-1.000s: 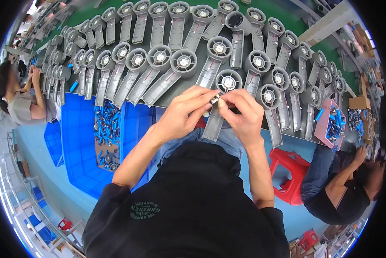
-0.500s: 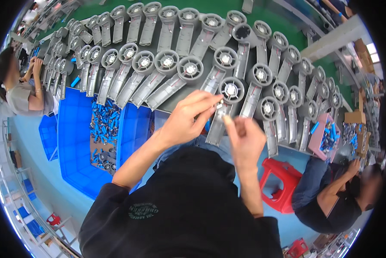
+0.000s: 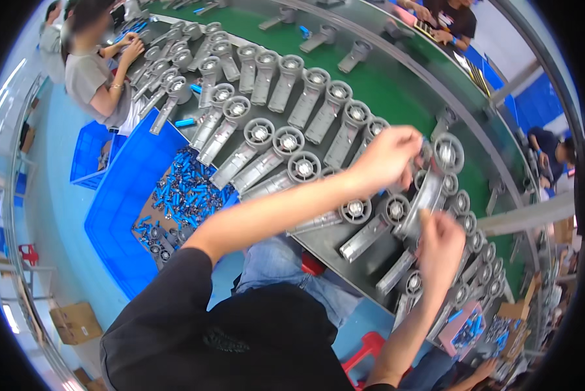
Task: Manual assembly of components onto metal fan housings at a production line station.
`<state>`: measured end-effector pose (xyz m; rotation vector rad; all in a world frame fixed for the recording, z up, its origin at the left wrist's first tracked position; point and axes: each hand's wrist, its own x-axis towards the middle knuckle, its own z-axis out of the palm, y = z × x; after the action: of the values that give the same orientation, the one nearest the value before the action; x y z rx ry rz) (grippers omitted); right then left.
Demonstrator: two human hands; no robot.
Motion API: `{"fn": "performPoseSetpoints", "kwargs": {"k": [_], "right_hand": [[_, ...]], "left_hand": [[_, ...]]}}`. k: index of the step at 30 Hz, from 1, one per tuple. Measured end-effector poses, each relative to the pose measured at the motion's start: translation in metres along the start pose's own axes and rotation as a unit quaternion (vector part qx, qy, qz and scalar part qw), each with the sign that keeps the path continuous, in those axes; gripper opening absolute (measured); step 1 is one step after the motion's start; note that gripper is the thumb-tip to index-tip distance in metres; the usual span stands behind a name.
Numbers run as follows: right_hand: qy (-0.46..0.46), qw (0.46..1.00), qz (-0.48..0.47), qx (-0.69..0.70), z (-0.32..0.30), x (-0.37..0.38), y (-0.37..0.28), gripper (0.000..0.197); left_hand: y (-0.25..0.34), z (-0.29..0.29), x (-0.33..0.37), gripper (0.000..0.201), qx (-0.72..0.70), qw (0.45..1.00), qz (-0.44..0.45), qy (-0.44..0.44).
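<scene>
A grey handheld-fan half-shell [image 3: 425,195], with a round ring head and an open handle, is tilted over the other shells at the right. My right hand [image 3: 441,244] is closed at the lower part of its handle, thumb along the edge. My left hand [image 3: 391,159] is beside the ring head, thumb and fingers drawn together. Whatever small thing they may hold is hidden. Below my left forearm lie more fan shells [image 3: 288,141], handles toward me, some partly covered by my arms.
Rows of fan shells [image 3: 339,92] line the metal bench. A blue bin [image 3: 119,218] with blue cylindrical batteries stands at the left, a pink bin [image 3: 450,329] at the right. Beyond runs a green conveyor [image 3: 390,77]. Co-workers sit at both sides; a red stool [image 3: 368,350] is below.
The whole view has turned, showing more of the conveyor. Both my hands have moved right and farther out, and the fan shell between them now appears raised and tilted.
</scene>
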<state>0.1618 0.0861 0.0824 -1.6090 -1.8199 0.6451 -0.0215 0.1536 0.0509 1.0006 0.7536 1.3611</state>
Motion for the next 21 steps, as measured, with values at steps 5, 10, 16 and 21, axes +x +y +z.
{"fn": "performPoseSetpoints", "kwargs": {"k": [5, 10, 16, 21], "right_hand": [[-0.066, 0.997, 0.030, 0.014, 0.043, 0.183, 0.029, 0.038], [-0.103, 0.992, 0.030, 0.067, 0.133, 0.282, 0.053, 0.039], [-0.101, 0.992, 0.058, -0.048, 0.132, 0.295, 0.061, 0.058], [-0.042, 0.976, -0.038, -0.210, 0.087, 0.261, 0.047, 0.043]], "left_hand": [[-0.013, -0.052, 0.179, 0.018, 0.098, 0.989, -0.097, 0.052], [-0.018, -0.145, 0.246, 0.020, 0.368, 0.922, 0.004, 0.121], [0.065, -0.294, 0.267, 0.034, 0.723, 0.593, 0.043, 0.351], [0.082, -0.440, 0.255, 0.054, 0.633, 0.618, -0.086, 0.459]]}}
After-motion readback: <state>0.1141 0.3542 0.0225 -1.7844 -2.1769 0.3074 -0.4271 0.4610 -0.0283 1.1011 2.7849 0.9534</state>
